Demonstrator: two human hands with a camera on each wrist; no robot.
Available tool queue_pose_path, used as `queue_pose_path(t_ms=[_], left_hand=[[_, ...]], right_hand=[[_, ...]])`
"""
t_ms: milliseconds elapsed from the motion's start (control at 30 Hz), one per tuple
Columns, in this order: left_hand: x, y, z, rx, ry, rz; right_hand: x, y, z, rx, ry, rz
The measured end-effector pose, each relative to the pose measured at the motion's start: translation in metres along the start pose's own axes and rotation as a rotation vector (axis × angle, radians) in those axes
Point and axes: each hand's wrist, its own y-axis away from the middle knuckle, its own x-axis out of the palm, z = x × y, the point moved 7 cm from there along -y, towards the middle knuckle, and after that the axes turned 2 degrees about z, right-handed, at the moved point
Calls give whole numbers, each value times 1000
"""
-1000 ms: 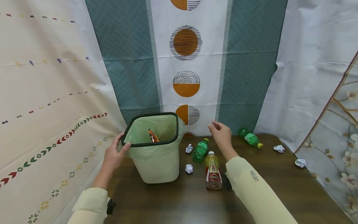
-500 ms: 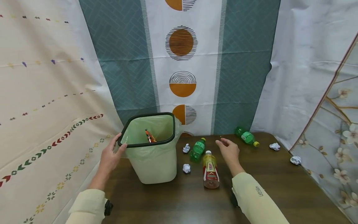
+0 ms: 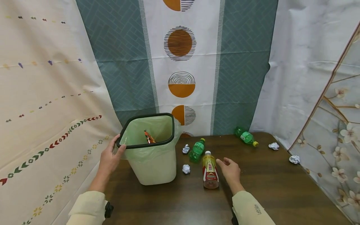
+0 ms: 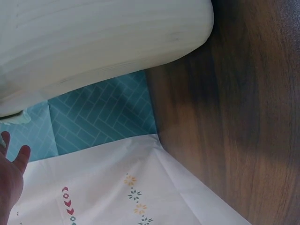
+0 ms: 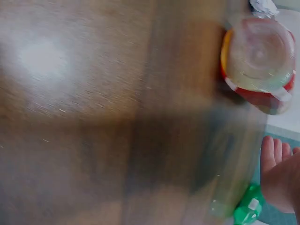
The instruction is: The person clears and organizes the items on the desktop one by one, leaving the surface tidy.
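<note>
A pale trash bin with a black rim and a green plastic liner stands on the table. My left hand grips its rim at the near left corner, thumb in front and fingers along the side. Inside lies an orange wrapper. My right hand is just right of a drink bottle with a red and yellow label and white cap. Its fingers are loosely bent and hold nothing; in the right wrist view a gap shows between hand and bottle.
A green bottle lies beside the drink bottle, and another green bottle at the back right. Crumpled paper balls lie near the bin; more paper balls lie at the right edge. Cloth hangs behind the brown table.
My right hand has come down and toward me from the back of the table to beside the drink bottle. My left hand stays on the bin. The head view has turned slightly right.
</note>
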Motion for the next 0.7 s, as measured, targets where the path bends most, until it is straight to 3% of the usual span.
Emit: queue_pose_path(t_ms=[367, 700], left_hand=[[-1, 0, -1, 2, 7, 11], [1, 0, 1, -5, 13, 19]], right_hand=[[9, 14, -9, 28, 51, -2], [23, 22, -12, 78, 34, 55]])
